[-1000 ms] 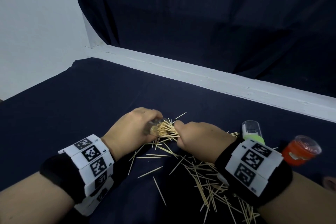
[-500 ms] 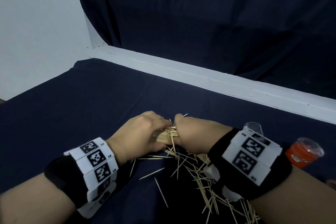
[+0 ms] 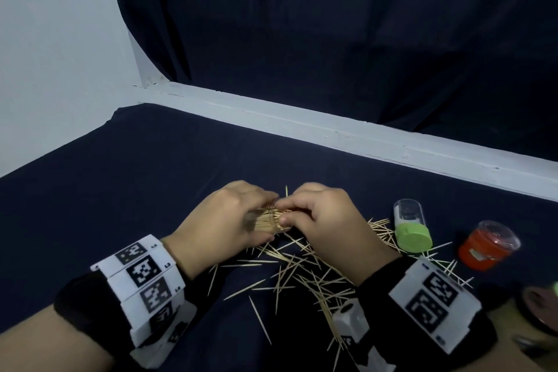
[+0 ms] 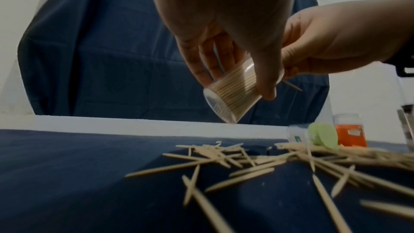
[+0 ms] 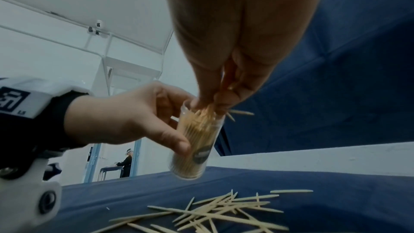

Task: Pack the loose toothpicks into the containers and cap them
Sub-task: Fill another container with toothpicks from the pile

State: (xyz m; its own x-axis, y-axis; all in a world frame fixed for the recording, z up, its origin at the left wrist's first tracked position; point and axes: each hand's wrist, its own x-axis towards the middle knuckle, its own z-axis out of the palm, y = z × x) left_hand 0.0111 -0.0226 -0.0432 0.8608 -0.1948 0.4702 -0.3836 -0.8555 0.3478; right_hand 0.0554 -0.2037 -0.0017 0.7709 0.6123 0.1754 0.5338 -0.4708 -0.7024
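Note:
My left hand (image 3: 229,220) grips a clear plastic container (image 4: 230,95) packed with toothpicks, held tilted above the dark cloth; the container (image 5: 197,143) also shows in the right wrist view. My right hand (image 3: 320,217) has its fingertips (image 5: 215,100) bunched at the container's mouth, pinching toothpicks that enter it. A couple of toothpick tips stick out sideways at the mouth. Loose toothpicks (image 3: 302,269) lie scattered below and to the right of both hands, and these loose toothpicks (image 4: 246,162) fill the foreground of the left wrist view.
A clear container with a green cap (image 3: 412,228) lies on its side right of my right hand. An orange container with a clear top (image 3: 486,246) stands further right. A white ledge (image 3: 332,130) borders the cloth's far edge. Another object (image 3: 543,308) shows at the right edge.
Both hands have closed together. The right hand's fingers have pushed the toothpick bundle further into the container; fewer ends splay out at the mouth than a second ago.

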